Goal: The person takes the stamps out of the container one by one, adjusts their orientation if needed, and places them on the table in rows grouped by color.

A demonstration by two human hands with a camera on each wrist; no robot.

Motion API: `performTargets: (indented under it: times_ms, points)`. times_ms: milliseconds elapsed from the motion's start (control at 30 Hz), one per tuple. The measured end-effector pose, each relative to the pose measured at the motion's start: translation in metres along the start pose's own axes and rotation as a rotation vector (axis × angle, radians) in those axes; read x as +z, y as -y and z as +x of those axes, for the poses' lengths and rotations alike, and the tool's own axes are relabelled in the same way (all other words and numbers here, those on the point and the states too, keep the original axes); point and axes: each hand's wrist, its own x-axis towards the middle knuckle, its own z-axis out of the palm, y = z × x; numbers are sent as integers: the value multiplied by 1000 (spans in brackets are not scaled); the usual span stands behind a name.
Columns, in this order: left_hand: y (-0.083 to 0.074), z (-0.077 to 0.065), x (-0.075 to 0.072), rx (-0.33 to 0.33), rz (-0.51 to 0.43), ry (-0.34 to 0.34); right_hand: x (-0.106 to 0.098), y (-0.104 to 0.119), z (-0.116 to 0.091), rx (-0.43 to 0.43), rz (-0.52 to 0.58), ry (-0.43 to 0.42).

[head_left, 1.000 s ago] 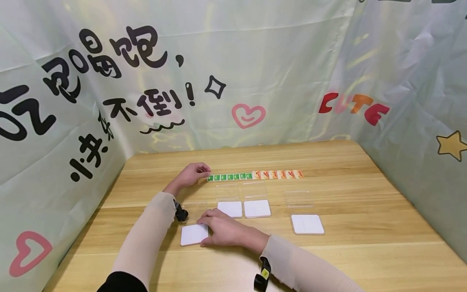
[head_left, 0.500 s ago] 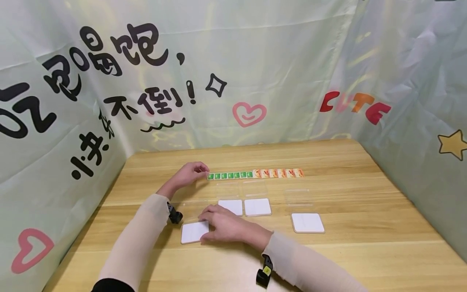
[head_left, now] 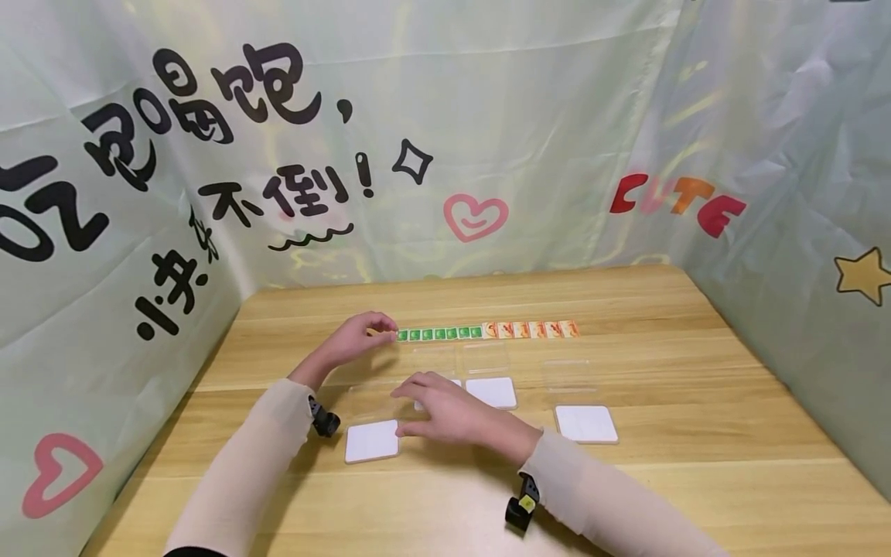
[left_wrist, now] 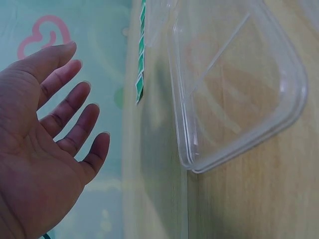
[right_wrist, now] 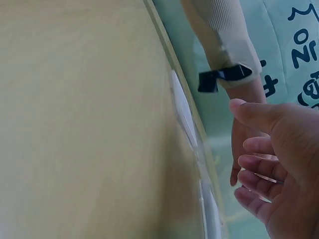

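Observation:
My left hand [head_left: 353,340] is at the left end of a row of small green picture cards [head_left: 442,334], its fingertips close to the end card. In the left wrist view that hand [left_wrist: 50,139] has loosely bent, spread fingers with nothing between them. My right hand [head_left: 448,411] hovers between two white flat rectangles, its thumb near the right edge of the left white rectangle [head_left: 372,442]. It partly covers another. Seen from the right wrist, this hand [right_wrist: 284,159] has spread, relaxed fingers and holds nothing. A clear plastic lid or shallow tray [left_wrist: 239,94] lies near the left wrist.
Orange picture cards [head_left: 530,330] continue the row rightward. Two more white rectangles, one in the middle [head_left: 491,393] and one to the right [head_left: 587,424], lie on the wooden table [head_left: 696,433]. Several clear plastic pieces, such as this one [head_left: 567,374], lie behind them. Printed cloth [head_left: 543,139] surrounds the table.
My right hand has come off the left white rectangle, moving right and farther back, its fingers spreading. My left hand has shifted slightly left at the end of the green row.

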Motion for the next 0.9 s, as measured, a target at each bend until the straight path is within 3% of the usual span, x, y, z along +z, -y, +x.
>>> performTargets:
  times_ms: [233,900]
  points:
    - [-2,-9,0,-19,16,-9,-13,-7,-9,36,11,-8]
    - [-19,-34,-6,59,157,-59,-52,-40,-41,103,-52,-105]
